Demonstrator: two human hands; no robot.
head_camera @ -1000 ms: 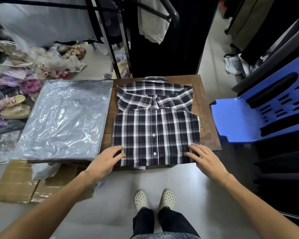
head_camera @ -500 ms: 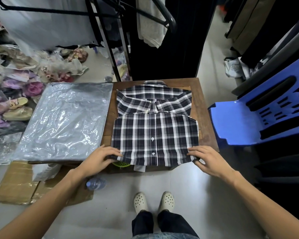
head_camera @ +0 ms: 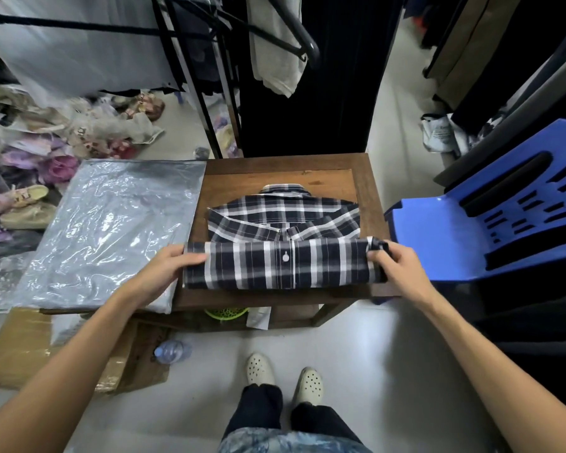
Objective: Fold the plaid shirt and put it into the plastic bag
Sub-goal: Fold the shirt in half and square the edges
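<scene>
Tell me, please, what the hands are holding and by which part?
Both hold the shirt: the left hand grips the left end of its folded-up lower edge, the right hand the right end.

No text, label, brand or number is legible anywhere in the head view.

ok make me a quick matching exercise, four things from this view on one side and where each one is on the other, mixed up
Things:
1. plaid shirt
2. plastic bag
3. blue chair
4. water bottle

Places:
A. on the floor by the cardboard
B. on the wooden table, held at both ends
C. right of the table
D. spread flat left of the table

Pairs: 1-B, 2-D, 3-C, 4-A
</scene>
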